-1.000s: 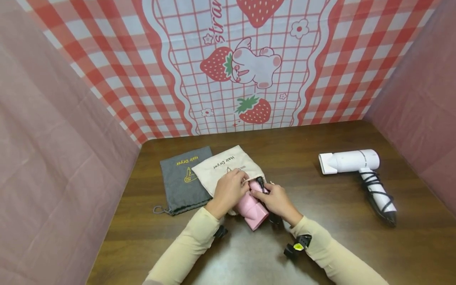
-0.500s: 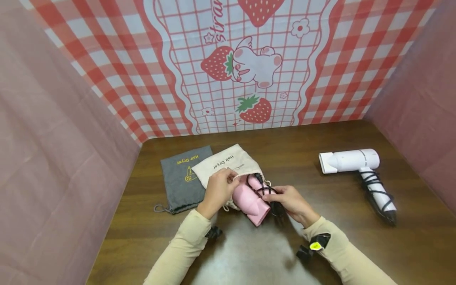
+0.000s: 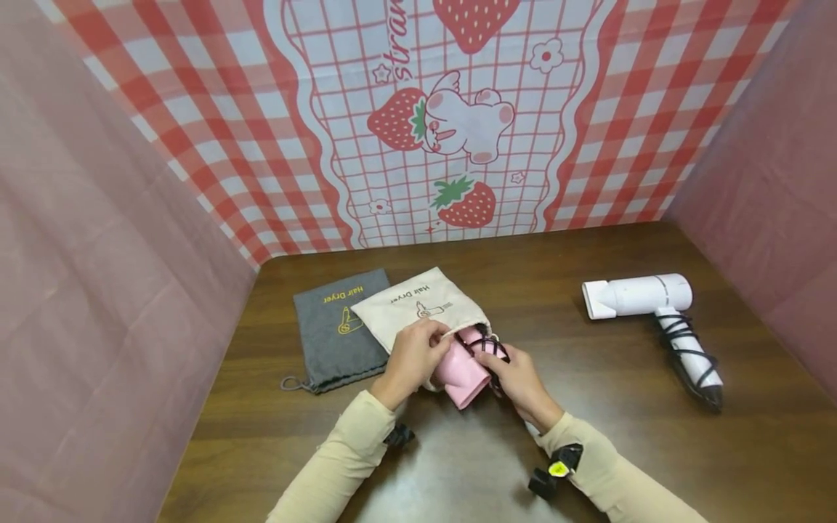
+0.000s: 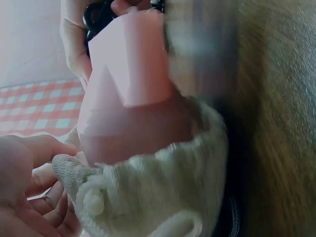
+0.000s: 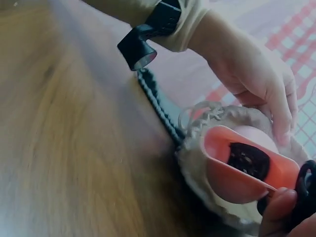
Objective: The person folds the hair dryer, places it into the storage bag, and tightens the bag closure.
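Observation:
A pink hair dryer (image 3: 461, 374) lies partly inside a cream drawstring bag (image 3: 399, 312), its nozzle sticking out of the mouth toward the person. My left hand (image 3: 412, 359) pinches the bag's rim; the left wrist view shows thumb and fingers at the gathered edge (image 4: 148, 170). My right hand (image 3: 523, 385) holds the looped black cord (image 3: 487, 344) beside the dryer, close to the bag opening. In the right wrist view the open end of the nozzle (image 5: 232, 173) faces the camera, with right fingertips (image 5: 280, 205) right by it. The dryer's rear part is hidden in the bag.
A grey drawstring bag (image 3: 340, 356) lies flat at the left, partly under the cream one. At the right of the wooden table (image 3: 752, 472) rests a white hair dryer (image 3: 644, 296), cord wound on its handle. Pink cloth (image 3: 118, 290) walls both sides.
The right hand first drew the cord out to the right, then brought it back in against the dryer and bag mouth. The left hand lifted the rim, then shifted slightly right with it.

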`<state>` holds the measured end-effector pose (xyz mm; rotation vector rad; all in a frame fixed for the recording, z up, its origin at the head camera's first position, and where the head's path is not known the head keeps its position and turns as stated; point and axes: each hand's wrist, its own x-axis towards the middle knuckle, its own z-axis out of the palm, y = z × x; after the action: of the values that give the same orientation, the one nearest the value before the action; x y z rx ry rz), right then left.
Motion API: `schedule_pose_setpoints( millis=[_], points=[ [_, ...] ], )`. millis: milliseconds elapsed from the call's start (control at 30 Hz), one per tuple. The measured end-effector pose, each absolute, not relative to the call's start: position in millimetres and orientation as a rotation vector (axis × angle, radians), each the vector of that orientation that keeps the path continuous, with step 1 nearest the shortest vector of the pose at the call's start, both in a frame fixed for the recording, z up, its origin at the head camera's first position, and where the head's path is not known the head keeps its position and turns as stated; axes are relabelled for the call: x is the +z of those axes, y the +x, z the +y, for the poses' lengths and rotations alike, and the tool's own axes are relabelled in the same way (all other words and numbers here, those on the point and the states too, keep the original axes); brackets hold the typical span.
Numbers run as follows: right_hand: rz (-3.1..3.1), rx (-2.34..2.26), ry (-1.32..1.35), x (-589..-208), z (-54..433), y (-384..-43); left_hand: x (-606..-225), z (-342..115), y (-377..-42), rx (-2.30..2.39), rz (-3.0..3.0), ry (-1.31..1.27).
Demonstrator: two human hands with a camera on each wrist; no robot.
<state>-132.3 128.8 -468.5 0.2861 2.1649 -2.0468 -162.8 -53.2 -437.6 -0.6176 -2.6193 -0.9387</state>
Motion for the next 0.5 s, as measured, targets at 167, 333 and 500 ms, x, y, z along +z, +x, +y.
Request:
schedule_pose_setpoints(
  millis=[167, 333, 500],
  points=[
    [1.995, -2.221, 0.413, -467, 120, -138, -434, -53, -163, -0.94, -2.613, -0.616],
    [1.938, -2.287, 0.456, -470, 107, -147, -430, -49, -165, -0.959, -2.605, -0.645],
    [1.862, -2.381, 0.432, -475, 92, -157, -428, -47, -168, -0.952, -2.615, -0.661]
  ],
)
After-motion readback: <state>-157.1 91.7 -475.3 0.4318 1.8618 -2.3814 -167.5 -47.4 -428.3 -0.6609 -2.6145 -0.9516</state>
